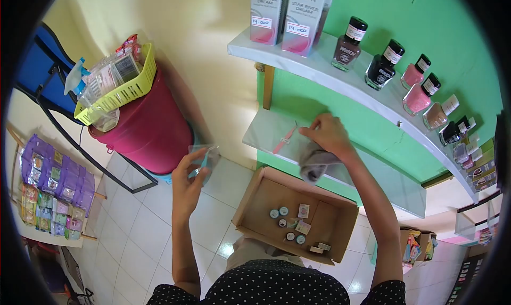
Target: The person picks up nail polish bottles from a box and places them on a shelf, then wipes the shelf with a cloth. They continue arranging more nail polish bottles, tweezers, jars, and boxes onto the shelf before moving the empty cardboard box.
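Note:
My left hand (187, 185) is closed on a small clear plastic packet (209, 158) with a light-blue item inside, held out over the tiled floor. Over the lower glass shelf (261, 128), my right hand (329, 136) grips a grey-brown cloth (315, 163) that hangs over the shelf's front edge. A pink tool (285, 139) with a small white label lies on that shelf, just left of my right hand. Below the shelf stands an open cardboard box (277, 191) holding several small round jars and small boxes.
Nail polish bottles (347, 52) and tall boxes (303, 23) stand on the upper shelf (319, 68). A magenta bin (146, 126) bears a yellow basket (120, 92) at left. Purple hanging organisers (56, 172) are far left. Another filled carton (426, 245) sits at right.

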The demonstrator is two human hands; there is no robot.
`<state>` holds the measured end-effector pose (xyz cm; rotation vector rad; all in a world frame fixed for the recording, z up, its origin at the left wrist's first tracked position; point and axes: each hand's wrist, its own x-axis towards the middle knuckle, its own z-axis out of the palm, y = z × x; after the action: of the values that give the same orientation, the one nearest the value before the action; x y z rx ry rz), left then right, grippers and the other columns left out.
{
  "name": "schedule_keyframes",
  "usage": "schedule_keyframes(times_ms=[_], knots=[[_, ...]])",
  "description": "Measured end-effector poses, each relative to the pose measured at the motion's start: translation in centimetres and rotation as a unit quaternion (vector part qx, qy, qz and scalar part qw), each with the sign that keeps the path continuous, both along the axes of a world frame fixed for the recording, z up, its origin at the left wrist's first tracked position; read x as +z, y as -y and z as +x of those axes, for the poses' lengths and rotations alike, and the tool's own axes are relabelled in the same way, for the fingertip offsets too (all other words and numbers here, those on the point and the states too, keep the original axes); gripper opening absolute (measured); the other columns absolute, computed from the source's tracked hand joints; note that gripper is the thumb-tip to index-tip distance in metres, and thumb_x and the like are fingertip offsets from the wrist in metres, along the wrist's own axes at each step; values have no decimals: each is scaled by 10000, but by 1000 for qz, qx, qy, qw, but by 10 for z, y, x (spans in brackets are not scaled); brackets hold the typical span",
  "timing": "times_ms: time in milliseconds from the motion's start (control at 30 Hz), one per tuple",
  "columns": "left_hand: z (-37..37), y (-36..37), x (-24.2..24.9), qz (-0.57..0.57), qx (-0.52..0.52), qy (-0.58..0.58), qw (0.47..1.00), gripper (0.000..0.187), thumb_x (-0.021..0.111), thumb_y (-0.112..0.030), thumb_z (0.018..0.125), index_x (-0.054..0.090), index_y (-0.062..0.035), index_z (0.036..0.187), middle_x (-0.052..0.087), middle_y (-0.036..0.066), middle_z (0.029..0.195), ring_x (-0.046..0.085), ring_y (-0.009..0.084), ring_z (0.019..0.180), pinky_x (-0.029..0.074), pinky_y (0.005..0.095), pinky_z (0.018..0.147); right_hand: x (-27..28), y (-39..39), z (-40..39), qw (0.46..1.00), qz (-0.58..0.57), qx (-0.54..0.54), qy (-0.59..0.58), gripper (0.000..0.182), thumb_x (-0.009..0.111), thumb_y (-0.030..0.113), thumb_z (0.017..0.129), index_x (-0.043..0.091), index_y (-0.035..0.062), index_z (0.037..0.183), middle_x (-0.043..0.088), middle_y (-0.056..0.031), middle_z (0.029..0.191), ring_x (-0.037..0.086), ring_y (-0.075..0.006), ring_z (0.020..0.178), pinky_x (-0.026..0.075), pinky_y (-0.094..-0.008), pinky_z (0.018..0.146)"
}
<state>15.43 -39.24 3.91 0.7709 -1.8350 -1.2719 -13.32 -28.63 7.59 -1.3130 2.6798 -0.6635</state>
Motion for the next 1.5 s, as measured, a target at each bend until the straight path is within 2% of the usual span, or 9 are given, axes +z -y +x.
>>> schedule_keyframes(times_ms=[133, 200, 333, 533, 867, 1067, 1167, 1267, 1500], knots=[[19, -4, -11, 31, 59, 38, 997, 346, 535, 21, 731, 530, -24, 1074, 547, 66, 997, 491, 88, 716, 382, 188, 471, 19, -24, 5, 995, 70, 68, 31, 299, 645, 293, 685, 612, 77, 890, 577, -133, 1029, 564, -261, 851, 438, -363, 713], [15, -5, -13, 38, 66, 43, 996, 349, 535, 22, 730, 530, -26, 1076, 547, 65, 998, 488, 87, 721, 379, 186, 470, 1, -27, 10, 942, -77, 270, -186, 372, 618, 282, 715, 561, 163, 1063, 485, -91, 1197, 561, -246, 889, 441, -364, 709], [-5, -8, -11, 39, 25, 7, 999, 360, 539, 20, 732, 524, -27, 1088, 545, 73, 1004, 487, 85, 728, 388, 187, 473, -9, -21, 27, 934, -3, 322, -153, 358, 596, 232, 737, 544, 179, 1087, 488, -82, 1188, 586, -226, 825, 465, -351, 624], [-11, -12, -13, 54, 4, -26, 998, 333, 545, 25, 732, 533, -6, 1063, 548, 78, 1005, 488, 85, 733, 397, 177, 477, -6, -38, 36, 960, 42, 240, -134, 358, 588, 258, 748, 539, 187, 1096, 481, -84, 1196, 604, -257, 697, 476, -364, 589], [-33, -24, -5, 122, -13, -114, 986, 671, 608, -10, 708, 260, -32, 1281, 573, 137, 949, 537, 94, 720, 399, 172, 473, -12, -44, 40, 967, 64, 196, -150, 372, 541, 309, 777, 517, 230, 1140, 457, -52, 1232, 587, -250, 700, 459, -354, 601], [-41, -33, -2, 206, -55, -123, 969, 504, 575, -27, 743, 377, 3, 1206, 589, 139, 974, 574, 118, 728, 479, 208, 538, -4, -54, 40, 967, 25, 205, -152, 395, 591, 294, 746, 523, 192, 1122, 472, -97, 1204, 597, -271, 674, 477, -347, 575], [-46, -43, -2, 241, -65, -152, 957, 291, 520, -39, 796, 503, 16, 1081, 595, 136, 967, 597, 164, 792, 529, 269, 633, 19, -64, 47, 977, -112, 175, -41, 354, 623, 222, 735, 557, 151, 1075, 557, -109, 1072, 593, -237, 660, 464, -315, 567], [-61, -63, -4, 272, -89, -156, 945, 237, 481, -40, 831, 529, 23, 1055, 603, 125, 955, 593, 167, 849, 503, 243, 667, 27, -67, 78, 935, -349, -13, 67, 129, 610, 3, 719, 591, 28, 845, 583, -82, 760, 541, -157, 624, 433, -279, 574], [-80, -105, 2, 246, -150, -92, 953, 272, 438, 43, 815, 500, 79, 1078, 573, 118, 1028, 532, 129, 949, 413, 212, 798, -10, -42, 108, 901, -419, 94, -56, 137, 651, 10, 680, 561, 42, 778, 540, -79, 694, 522, -187, 566, 414, -262, 498]])
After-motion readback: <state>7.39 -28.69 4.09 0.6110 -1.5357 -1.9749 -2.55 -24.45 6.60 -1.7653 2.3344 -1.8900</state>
